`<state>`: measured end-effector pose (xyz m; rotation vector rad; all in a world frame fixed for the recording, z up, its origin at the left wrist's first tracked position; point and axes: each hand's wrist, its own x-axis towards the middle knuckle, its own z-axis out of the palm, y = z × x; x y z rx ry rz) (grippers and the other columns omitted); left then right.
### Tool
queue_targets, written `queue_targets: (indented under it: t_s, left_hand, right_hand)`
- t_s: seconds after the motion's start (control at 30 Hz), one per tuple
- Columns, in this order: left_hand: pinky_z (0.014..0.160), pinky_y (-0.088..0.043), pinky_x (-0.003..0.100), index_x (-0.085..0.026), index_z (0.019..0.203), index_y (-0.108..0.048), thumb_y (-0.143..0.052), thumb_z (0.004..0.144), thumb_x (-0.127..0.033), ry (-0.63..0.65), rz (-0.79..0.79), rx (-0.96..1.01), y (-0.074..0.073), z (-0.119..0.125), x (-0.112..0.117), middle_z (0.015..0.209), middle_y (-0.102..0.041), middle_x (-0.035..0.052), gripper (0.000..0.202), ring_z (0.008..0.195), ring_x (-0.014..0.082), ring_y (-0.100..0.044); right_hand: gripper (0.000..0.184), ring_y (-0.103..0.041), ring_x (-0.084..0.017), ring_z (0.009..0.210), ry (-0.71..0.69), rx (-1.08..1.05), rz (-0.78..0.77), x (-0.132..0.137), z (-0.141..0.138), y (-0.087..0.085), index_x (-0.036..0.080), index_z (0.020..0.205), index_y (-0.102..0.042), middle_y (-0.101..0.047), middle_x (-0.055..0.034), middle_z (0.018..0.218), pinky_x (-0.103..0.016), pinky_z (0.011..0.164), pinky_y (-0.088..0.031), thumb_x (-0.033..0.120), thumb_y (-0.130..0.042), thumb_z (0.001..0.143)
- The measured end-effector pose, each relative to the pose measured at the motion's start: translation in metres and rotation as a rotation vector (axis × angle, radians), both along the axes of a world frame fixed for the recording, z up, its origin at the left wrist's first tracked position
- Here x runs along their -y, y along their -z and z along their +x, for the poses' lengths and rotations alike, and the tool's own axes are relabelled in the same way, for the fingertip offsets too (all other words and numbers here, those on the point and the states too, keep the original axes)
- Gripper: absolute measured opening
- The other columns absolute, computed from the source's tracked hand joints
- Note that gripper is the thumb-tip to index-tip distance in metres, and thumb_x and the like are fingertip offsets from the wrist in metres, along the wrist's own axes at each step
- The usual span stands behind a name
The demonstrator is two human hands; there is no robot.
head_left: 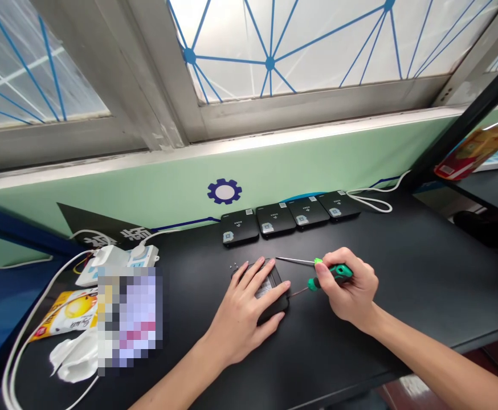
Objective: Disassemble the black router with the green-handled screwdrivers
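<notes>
Black plastic shows on a small case (276, 280) in the middle of the dark desk (407, 285), and it has a white label (264, 288) on top. The left hand (240, 310) lies on the case with its fingers (255, 273) spread, and it hides most of the case, so its shape is hard to see. The right hand (349, 282) pinches a green screwdriver (333, 277). Its thin steel shaft (296, 260) ends just above the case, at twelve o'clock. Tiny screws (233, 266) sit at ten o'clock, too small to see well. Four flat black boxes (274, 221) lie in a row farther off at twelve o'clock. At nine o'clock are a white power strip (116, 265) and a yellow packet (67, 313), and a blurry patch (129, 319) hides what is between them.
</notes>
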<state>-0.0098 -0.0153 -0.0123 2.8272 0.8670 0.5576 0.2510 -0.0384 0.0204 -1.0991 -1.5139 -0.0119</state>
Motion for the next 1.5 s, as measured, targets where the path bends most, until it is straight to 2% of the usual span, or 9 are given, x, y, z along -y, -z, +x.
queue_targets:
  t_s: [0.17,0.43,0.67,0.8,0.9,1.07,1.2,1.37,1.5]
  left_hand:
    - [0.136,-0.039,0.067,-0.036,0.167,-0.059,-0.069,0.109,-0.031,-0.004,-0.007,-0.017,-0.001,0.001,0.0,0.187,-0.034,0.0084,0.059,0.171,0.0391,-0.036]
    - [0.136,-0.038,0.067,-0.036,0.167,-0.059,-0.072,0.107,-0.031,-0.007,-0.007,-0.01,0.003,0.001,0.0,0.187,-0.033,0.0082,0.061,0.171,0.039,-0.036]
    - [0.135,-0.04,0.068,-0.035,0.165,-0.061,-0.072,0.108,-0.031,-0.004,-0.029,-0.032,-0.007,0.002,0.002,0.183,-0.041,0.0116,0.057,0.17,0.0384,-0.038]
    - [0.135,-0.04,0.067,-0.035,0.163,-0.063,-0.074,0.107,-0.033,-0.012,-0.032,-0.025,-0.01,0.003,0.002,0.182,-0.042,0.0117,0.057,0.169,0.0386,-0.04]
    - [0.136,-0.039,0.067,-0.034,0.164,-0.062,-0.074,0.107,-0.034,-0.006,-0.029,-0.017,-0.007,0.003,0.002,0.182,-0.042,0.012,0.058,0.169,0.0386,-0.041]
    - [0.137,-0.038,0.065,-0.03,0.163,-0.063,-0.072,0.108,-0.037,-0.009,-0.003,-0.002,-0.003,0.002,0.001,0.181,-0.045,0.0122,0.056,0.168,0.0384,-0.042]
    - [0.136,-0.039,0.066,-0.032,0.166,-0.06,-0.07,0.11,-0.039,-0.003,0.0,-0.001,-0.003,0.002,0.0,0.178,-0.05,0.0125,0.058,0.168,0.0388,-0.043]
    - [0.135,-0.04,0.067,-0.034,0.165,-0.062,-0.07,0.11,-0.038,-0.006,-0.005,0.004,-0.005,0.003,0.001,0.18,-0.046,0.0116,0.055,0.167,0.0389,-0.043]
    - [0.134,-0.042,0.066,-0.037,0.162,-0.064,-0.074,0.107,-0.033,-0.018,-0.003,-0.013,-0.007,0.003,0.001,0.182,-0.044,0.0099,0.056,0.167,0.0392,-0.043]
  right_hand:
    - [0.018,-0.059,-0.013,0.047,-0.023,0.054,0.022,0.001,0.002,0.002,0.027,0.088,-0.062,-0.067,0.0057,0.064,-0.026,0.051,-0.05,0.016,-0.072,0.1]
    - [0.021,-0.052,-0.01,0.044,-0.009,0.075,0.018,-0.004,0.004,0.0,0.026,0.085,-0.059,-0.064,0.008,0.061,-0.024,0.047,-0.043,0.016,-0.071,0.1]
    - [0.021,-0.054,-0.012,0.043,-0.051,0.134,0.061,-0.008,0.011,-0.001,0.027,0.084,-0.06,-0.064,0.0069,0.059,-0.027,0.048,-0.045,0.015,-0.073,0.096]
    - [0.02,-0.056,-0.013,0.045,-0.136,0.202,0.077,-0.011,0.011,-0.012,0.026,0.084,-0.061,-0.065,0.0057,0.06,-0.027,0.049,-0.047,0.017,-0.074,0.096]
    - [0.023,-0.049,-0.012,0.046,-0.221,0.337,0.067,-0.011,0.002,-0.026,0.026,0.086,-0.058,-0.061,0.0067,0.061,-0.028,0.05,-0.042,0.017,-0.074,0.099]
    - [0.032,-0.041,-0.011,0.047,-0.212,0.549,0.01,-0.012,-0.018,-0.04,0.026,0.08,-0.049,-0.051,0.0082,0.059,-0.03,0.052,-0.033,0.019,-0.068,0.104]
    - [0.029,-0.039,-0.011,0.048,-0.183,0.501,-0.016,-0.015,-0.022,-0.035,0.026,0.083,-0.048,-0.045,0.0091,0.059,-0.029,0.054,-0.032,0.02,-0.065,0.106]
    - [0.027,-0.041,-0.01,0.049,-0.207,0.391,-0.022,-0.011,-0.017,-0.027,0.026,0.086,-0.049,-0.046,0.0094,0.062,-0.027,0.053,-0.035,0.02,-0.066,0.106]
    - [0.027,-0.042,-0.009,0.045,-0.155,0.163,-0.201,-0.007,-0.007,-0.02,0.025,0.084,-0.054,-0.052,0.0103,0.058,-0.022,0.048,-0.037,0.026,-0.07,0.106]
